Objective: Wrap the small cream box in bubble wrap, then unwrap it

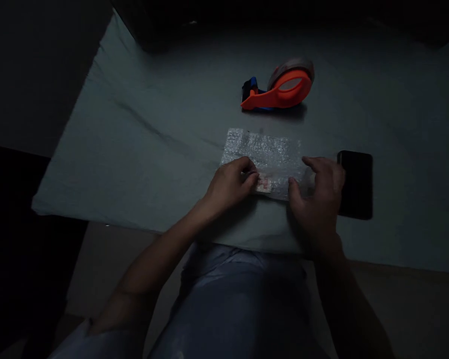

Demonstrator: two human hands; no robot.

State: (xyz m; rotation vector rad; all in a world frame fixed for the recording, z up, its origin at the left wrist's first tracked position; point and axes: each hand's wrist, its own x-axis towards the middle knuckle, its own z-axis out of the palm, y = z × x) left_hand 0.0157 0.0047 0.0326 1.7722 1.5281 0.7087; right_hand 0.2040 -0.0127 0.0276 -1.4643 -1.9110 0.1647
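A sheet of clear bubble wrap (pixel 264 149) lies flat near the front of the cloth-covered table. Close to its front edge is a small pale piece with reddish marks (pixel 264 183); the dim light hides what it is, and whether it lies on or under the wrap. My left hand (pixel 232 182) has its thumb and index finger pinched on the wrap, right beside that piece. At the wrap's right edge rests my right hand (pixel 318 192), thumb and fingers apart, with the thumb touching the wrap.
An orange tape dispenser (pixel 294 92) with a roll of tape stands behind the wrap. Just right of my right hand lies a black phone (pixel 357 184). The pale green cloth (pixel 115 149) hangs along the table's front and left edges. The room is dark.
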